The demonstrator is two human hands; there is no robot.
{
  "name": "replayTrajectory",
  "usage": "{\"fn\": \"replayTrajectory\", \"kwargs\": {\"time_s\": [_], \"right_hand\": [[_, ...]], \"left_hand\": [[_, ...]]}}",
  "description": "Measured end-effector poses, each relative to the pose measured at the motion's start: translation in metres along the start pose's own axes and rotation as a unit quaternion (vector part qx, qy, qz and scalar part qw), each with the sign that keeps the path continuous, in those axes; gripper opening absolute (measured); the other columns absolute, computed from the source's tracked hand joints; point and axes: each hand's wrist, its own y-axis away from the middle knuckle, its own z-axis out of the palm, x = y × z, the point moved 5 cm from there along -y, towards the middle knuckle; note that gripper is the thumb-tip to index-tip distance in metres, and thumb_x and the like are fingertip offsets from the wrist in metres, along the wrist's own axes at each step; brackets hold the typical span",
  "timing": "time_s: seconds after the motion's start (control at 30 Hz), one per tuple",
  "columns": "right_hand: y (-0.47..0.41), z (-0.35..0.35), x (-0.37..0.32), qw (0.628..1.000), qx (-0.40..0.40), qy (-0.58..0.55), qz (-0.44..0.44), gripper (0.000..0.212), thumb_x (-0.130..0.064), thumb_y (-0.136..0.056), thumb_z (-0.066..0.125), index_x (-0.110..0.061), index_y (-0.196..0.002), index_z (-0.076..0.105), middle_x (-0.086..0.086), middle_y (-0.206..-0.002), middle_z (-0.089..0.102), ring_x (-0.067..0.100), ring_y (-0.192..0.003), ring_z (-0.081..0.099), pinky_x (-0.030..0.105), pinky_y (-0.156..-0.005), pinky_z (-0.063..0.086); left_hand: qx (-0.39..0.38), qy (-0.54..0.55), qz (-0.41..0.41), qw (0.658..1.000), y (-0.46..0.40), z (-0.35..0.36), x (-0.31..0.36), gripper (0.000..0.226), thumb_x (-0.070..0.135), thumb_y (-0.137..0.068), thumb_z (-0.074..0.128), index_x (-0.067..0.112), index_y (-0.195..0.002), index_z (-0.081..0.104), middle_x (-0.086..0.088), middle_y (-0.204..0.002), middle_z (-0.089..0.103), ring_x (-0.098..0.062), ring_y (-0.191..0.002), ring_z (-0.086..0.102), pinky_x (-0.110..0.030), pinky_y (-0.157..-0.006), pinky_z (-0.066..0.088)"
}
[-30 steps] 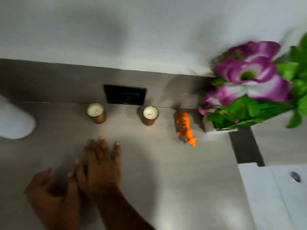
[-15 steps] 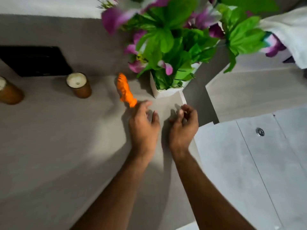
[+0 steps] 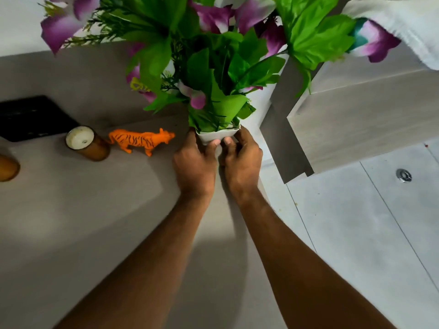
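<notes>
Two candles [image 3: 86, 144] [image 3: 7, 167], one toy tiger [image 3: 140, 140], one flowerpot [image 3: 217, 134].

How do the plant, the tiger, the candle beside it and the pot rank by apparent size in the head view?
1. plant
2. tiger and candle: about alike, not ranked
3. pot: smallest as seen, but partly covered, so unsure

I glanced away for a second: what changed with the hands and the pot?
Both hands moved from the counter up to the pot: the left hand now grips its left side, the right hand its right. The tiger and the candle stand on the counter as before, untouched.
</notes>
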Motion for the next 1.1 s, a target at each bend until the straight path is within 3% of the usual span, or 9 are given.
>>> {"fn": "replayTrajectory", "kwargs": {"time_s": [0.1, 0.2, 0.37, 0.5, 0.67, 0.83, 0.93, 1.03, 1.1], "right_hand": [[0.001, 0.000, 0.001, 1.000, 0.016, 0.006, -0.006, 0.031, -0.004, -0.099, 0.058, -0.010, -0.128, 0.067, -0.002, -0.098, 0.077, 0.010, -0.082, 0.066, 0.011, -0.070, 0.047], [-0.001, -0.001, 0.003, 1.000, 0.023, 0.013, 0.003, 0.032, -0.006, -0.100, 0.056, -0.011, -0.129, 0.066, 0.000, -0.099, 0.078, 0.016, -0.082, 0.067, 0.020, -0.069, 0.049], [-0.001, 0.002, 0.004, 1.000, 0.010, -0.007, 0.025, 0.032, -0.009, -0.103, 0.053, -0.014, -0.132, 0.064, -0.001, -0.108, 0.077, 0.016, -0.093, 0.070, 0.032, -0.084, 0.060], [0.000, 0.000, 0.004, 1.000, 0.012, -0.002, 0.028, 0.033, -0.008, -0.102, 0.054, -0.014, -0.132, 0.065, -0.002, -0.108, 0.077, 0.015, -0.093, 0.070, 0.036, -0.085, 0.060], [0.004, 0.000, 0.005, 0.995, -0.001, -0.075, 0.066, 0.039, -0.003, -0.103, 0.057, -0.011, -0.141, 0.059, 0.003, -0.126, 0.072, 0.022, -0.110, 0.070, 0.045, -0.102, 0.057], [0.061, -0.006, -0.002, 0.994, 0.040, -0.076, 0.067, 0.005, -0.021, -0.096, 0.071, -0.021, -0.102, 0.070, -0.009, -0.091, 0.074, 0.004, -0.084, 0.070, 0.031, -0.075, 0.058], [0.093, -0.017, -0.001, 0.997, 0.005, -0.034, 0.072, 0.008, -0.019, -0.091, 0.073, -0.026, -0.091, 0.070, -0.012, -0.084, 0.074, 0.006, -0.077, 0.070, 0.032, -0.074, 0.058], [0.098, 0.010, -0.027, 0.995, -0.089, 0.034, -0.026, 0.019, -0.008, -0.083, 0.079, -0.019, -0.096, 0.073, -0.003, -0.096, 0.073, 0.022, -0.084, 0.068, 0.037, -0.080, 0.055], [0.090, 0.035, -0.059, 0.982, -0.099, 0.088, -0.135, 0.020, 0.000, -0.079, 0.079, -0.009, -0.095, 0.073, 0.010, -0.104, 0.073, 0.036, -0.093, 0.064, 0.035, -0.085, 0.049]], "left_hand": [[0.004, -0.005, 0.014, 1.000, 0.000, 0.001, 0.001, 0.037, 0.030, -0.089, 0.080, 0.002, -0.112, 0.071, -0.022, -0.094, 0.080, -0.043, -0.085, 0.074, -0.046, -0.070, 0.053], [0.011, -0.007, 0.023, 1.000, 0.000, 0.003, 0.003, 0.037, 0.030, -0.088, 0.082, 0.002, -0.111, 0.072, -0.022, -0.091, 0.080, -0.043, -0.083, 0.074, -0.045, -0.067, 0.053], [0.008, -0.010, 0.027, 1.000, -0.001, 0.005, 0.002, 0.038, 0.030, -0.088, 0.081, 0.001, -0.111, 0.072, -0.023, -0.093, 0.080, -0.043, -0.085, 0.075, -0.047, -0.069, 0.056], [0.001, -0.017, 0.023, 1.000, 0.000, 0.005, 0.001, 0.041, 0.030, -0.089, 0.081, 0.001, -0.117, 0.071, -0.022, -0.097, 0.080, -0.042, -0.089, 0.076, -0.049, -0.075, 0.058], [-0.011, -0.013, 0.001, 1.000, 0.006, -0.001, 0.000, 0.048, 0.031, -0.083, 0.086, 0.006, -0.121, 0.072, -0.016, -0.088, 0.081, -0.035, -0.084, 0.077, -0.044, -0.073, 0.060], [-0.031, -0.032, -0.022, 0.999, 0.034, -0.040, -0.023, 0.055, 0.031, -0.081, 0.088, 0.007, -0.127, 0.071, -0.015, -0.091, 0.081, -0.032, -0.081, 0.078, -0.046, -0.077, 0.063], [-0.085, -0.028, -0.008, 0.996, 0.075, -0.053, -0.036, 0.041, 0.031, -0.085, 0.080, 0.010, -0.120, 0.075, -0.010, -0.101, 0.082, -0.026, -0.086, 0.078, -0.042, -0.081, 0.063], [-0.049, -0.097, 0.076, 0.991, 0.078, -0.110, -0.059, 0.032, 0.036, -0.090, 0.071, 0.012, -0.111, 0.077, -0.004, -0.100, 0.080, -0.020, -0.094, 0.071, -0.033, -0.088, 0.057], [-0.030, -0.165, 0.099, 0.981, 0.060, -0.147, -0.081, 0.034, 0.039, -0.091, 0.067, 0.012, -0.110, 0.077, -0.005, -0.103, 0.079, -0.025, -0.100, 0.068, -0.035, -0.093, 0.052]]}}
